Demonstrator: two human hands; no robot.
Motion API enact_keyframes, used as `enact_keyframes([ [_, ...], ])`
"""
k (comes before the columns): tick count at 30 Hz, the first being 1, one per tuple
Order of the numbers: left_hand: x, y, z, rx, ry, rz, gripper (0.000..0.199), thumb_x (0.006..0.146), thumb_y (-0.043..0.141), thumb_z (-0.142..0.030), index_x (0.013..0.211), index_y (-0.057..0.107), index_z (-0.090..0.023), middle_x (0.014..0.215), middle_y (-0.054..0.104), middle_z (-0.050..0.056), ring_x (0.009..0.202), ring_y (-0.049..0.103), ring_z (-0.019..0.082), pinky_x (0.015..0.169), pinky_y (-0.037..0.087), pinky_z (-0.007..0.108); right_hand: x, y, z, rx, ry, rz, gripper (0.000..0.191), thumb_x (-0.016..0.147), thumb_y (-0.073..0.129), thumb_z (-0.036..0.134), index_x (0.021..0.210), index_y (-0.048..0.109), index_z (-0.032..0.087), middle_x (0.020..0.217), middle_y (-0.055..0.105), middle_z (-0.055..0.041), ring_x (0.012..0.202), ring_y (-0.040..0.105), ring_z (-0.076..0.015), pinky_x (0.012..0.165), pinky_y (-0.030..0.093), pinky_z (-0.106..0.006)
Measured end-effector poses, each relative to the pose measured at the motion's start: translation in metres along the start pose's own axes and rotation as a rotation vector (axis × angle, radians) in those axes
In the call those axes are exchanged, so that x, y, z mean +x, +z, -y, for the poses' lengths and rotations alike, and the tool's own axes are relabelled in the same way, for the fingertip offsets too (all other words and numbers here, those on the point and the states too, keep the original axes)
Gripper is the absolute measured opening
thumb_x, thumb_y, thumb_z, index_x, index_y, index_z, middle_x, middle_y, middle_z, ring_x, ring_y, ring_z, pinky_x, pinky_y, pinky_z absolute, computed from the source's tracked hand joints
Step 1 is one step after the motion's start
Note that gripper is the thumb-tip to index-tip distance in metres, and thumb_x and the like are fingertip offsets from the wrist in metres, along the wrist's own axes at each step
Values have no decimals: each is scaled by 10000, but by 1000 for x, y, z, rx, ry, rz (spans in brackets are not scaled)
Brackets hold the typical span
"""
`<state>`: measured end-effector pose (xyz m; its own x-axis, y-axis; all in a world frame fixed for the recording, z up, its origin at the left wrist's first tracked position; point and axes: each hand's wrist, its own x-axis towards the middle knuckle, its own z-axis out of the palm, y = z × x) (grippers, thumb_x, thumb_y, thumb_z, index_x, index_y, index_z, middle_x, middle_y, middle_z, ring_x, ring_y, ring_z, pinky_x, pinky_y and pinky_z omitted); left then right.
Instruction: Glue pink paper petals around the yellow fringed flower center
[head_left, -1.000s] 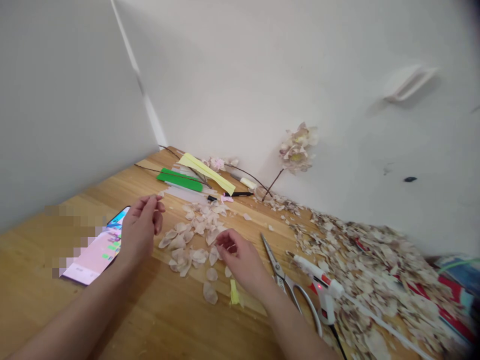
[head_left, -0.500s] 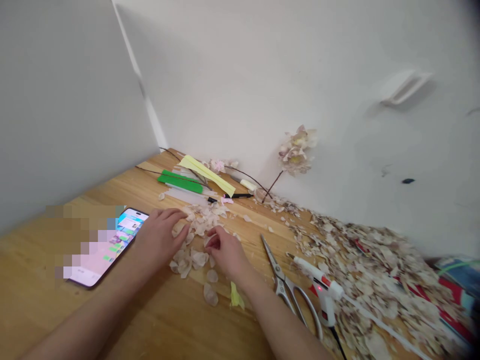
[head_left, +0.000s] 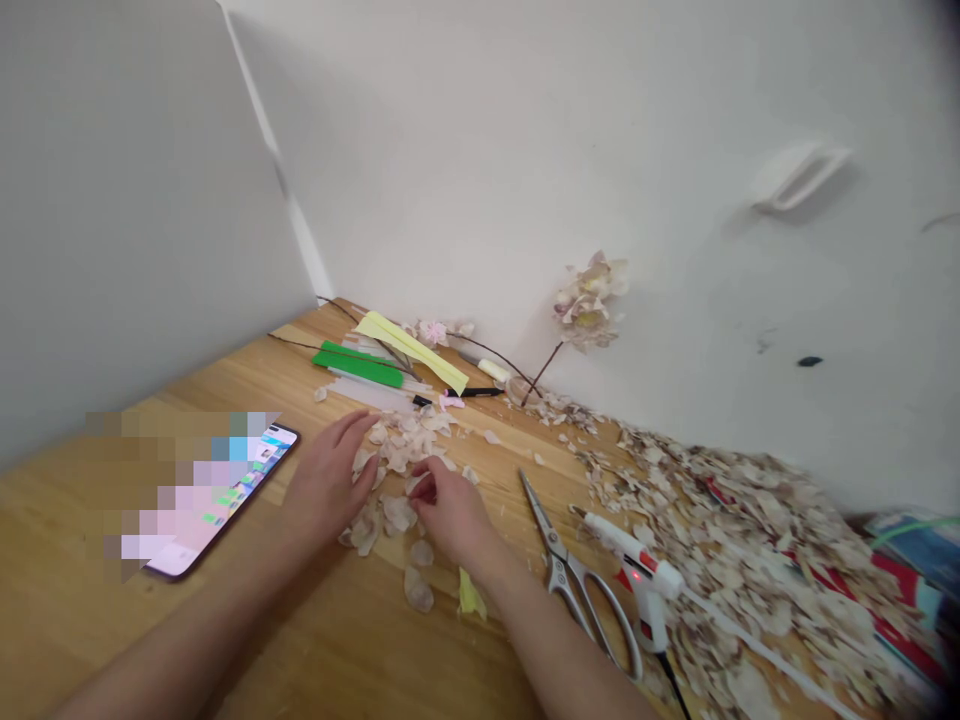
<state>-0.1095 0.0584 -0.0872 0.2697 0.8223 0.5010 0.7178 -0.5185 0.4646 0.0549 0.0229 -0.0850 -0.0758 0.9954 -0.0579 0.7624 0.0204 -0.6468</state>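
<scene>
Pale, papery petals [head_left: 409,440] lie loosely on the wooden table between and beyond my two hands. My left hand [head_left: 330,485] rests at the left side of these petals, its fingers stretched forward and the thumb apart from them. On the other side, my right hand [head_left: 454,515] has its thumb and fingers pinched together low over the petals. Whether a petal is between those fingertips is too small to tell. A scrap of yellow crepe paper [head_left: 471,592] lies just below my right wrist.
A phone [head_left: 225,505] lies left; scissors [head_left: 559,560] and a hot glue gun [head_left: 637,575] lie right. Beyond them spreads a large petal heap [head_left: 735,550]. At the back are a green strip [head_left: 360,364], a yellow paper strip [head_left: 412,350] and a petal flower [head_left: 589,300] against the wall.
My left hand has shifted slightly right, away from the phone, showing more of its right edge. My right hand stays pinched in nearly the same place.
</scene>
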Motion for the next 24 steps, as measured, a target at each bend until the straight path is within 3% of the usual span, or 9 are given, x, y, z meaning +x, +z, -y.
enact_keyframes([
  [2, -2, 0, -5, -99, -17, 82, 316, 810, 422, -238, 1114, 489, -182, 1094, 593, 106, 1027, 550, 234, 887, 436, 391, 0, -3, 1, 21, 4, -11, 266, 673, 530, 77, 904, 525, 210, 772, 678, -6, 711, 602, -157, 625, 407, -257],
  [9, -7, -1, -23, -535, -148, 374, 318, 774, 487, -230, 1085, 525, -181, 1015, 636, 74, 878, 610, 187, 772, 487, 311, -10, -31, 12, 87, -76, 26, 311, 692, 506, 61, 950, 496, 234, 769, 653, 20, 689, 603, -124, 617, 432, -227],
  [17, -9, 4, -40, -1101, -431, 641, 352, 651, 616, -140, 995, 547, -169, 781, 654, 15, 695, 622, 146, 624, 475, 252, -33, -60, 18, 71, -178, 123, 340, 707, 500, 41, 975, 496, 250, 820, 632, 14, 714, 589, -127, 640, 439, -243],
  [20, -10, 3, -47, -1211, -545, 732, 344, 610, 632, -89, 935, 546, -161, 739, 636, 0, 657, 629, 145, 604, 493, 264, -38, -61, 18, 108, -196, 112, 339, 724, 508, 51, 995, 496, 255, 852, 627, 10, 747, 587, -131, 672, 446, -258],
  [24, -11, 2, -56, -1253, -576, 806, 290, 619, 668, -140, 894, 579, -157, 721, 627, -5, 648, 646, 157, 574, 506, 262, -41, -57, 18, 175, -180, 122, 308, 734, 521, 61, 977, 506, 250, 853, 622, 14, 746, 589, -126, 684, 459, -260],
])
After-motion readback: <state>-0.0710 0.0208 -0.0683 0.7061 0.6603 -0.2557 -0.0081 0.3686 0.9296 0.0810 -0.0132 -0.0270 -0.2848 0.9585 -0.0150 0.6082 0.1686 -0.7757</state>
